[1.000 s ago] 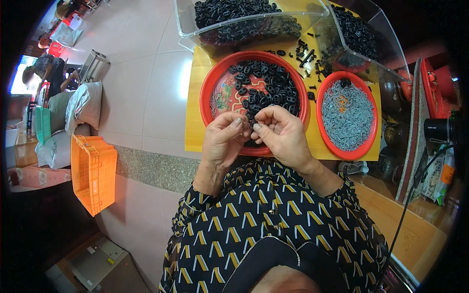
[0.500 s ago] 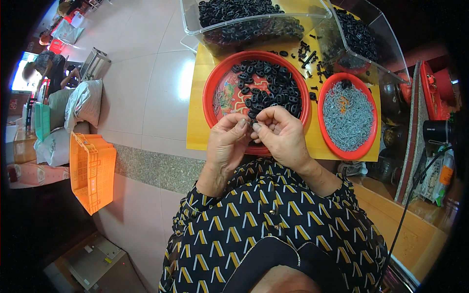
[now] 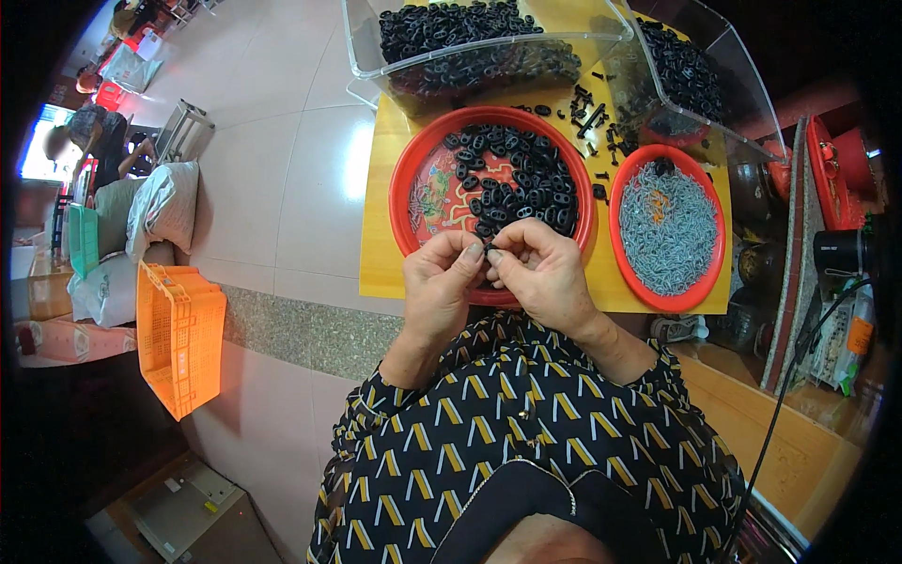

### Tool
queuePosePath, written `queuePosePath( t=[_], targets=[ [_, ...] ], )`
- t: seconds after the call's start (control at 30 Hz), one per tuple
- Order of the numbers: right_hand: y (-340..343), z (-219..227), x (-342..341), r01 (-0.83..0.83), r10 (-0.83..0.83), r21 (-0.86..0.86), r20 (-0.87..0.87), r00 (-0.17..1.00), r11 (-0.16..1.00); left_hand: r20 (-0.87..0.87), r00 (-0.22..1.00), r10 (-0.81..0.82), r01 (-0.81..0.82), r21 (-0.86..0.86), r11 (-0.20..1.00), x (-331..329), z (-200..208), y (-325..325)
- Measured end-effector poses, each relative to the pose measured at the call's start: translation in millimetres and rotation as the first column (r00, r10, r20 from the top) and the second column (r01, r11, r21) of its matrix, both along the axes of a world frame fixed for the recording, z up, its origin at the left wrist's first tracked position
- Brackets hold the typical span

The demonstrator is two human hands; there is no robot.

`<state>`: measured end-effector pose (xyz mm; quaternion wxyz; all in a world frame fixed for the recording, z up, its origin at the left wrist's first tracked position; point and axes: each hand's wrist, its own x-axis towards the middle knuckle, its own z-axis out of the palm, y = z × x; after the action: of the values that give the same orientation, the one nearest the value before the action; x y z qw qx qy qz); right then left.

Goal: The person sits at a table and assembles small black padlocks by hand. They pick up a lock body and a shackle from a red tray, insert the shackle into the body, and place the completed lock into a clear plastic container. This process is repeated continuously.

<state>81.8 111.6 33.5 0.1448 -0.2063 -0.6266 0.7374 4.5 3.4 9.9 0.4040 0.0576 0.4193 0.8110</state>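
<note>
Worked at a yellow table [image 3: 381, 263], with a clear plastic bin [image 3: 489, 54] at its far side and a second clear bin [image 3: 752, 108] at the far right. Had a round red tray [image 3: 402, 202] close in front, an oval red tray [image 3: 676, 303] just right of it. Held left hand [image 3: 438, 279] and right hand [image 3: 545, 274] together over the round tray's near edge. Saw black two-hole ovals [image 3: 540, 179] heaped mostly on that tray's right, silver screws [image 3: 667, 240] filling the oval one. Pinched a small black part [image 3: 489, 250] in right fingers; had left fingertips closed beside it, contents impossible to tell. Seemed busy manipulating that single part; next, probably needed a steady right pinch and fine left control.
</note>
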Motion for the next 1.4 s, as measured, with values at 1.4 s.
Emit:
queuePosePath(
  t=[1.4],
  targets=[
    [41.6, -21.4, 9.8, -0.033, 0.011, -0.421, -0.053, 0.999, 0.906, -0.770, 0.516, -0.375, -0.103, -0.491, 0.865, -71.6, -11.0, 37.9]
  ],
)
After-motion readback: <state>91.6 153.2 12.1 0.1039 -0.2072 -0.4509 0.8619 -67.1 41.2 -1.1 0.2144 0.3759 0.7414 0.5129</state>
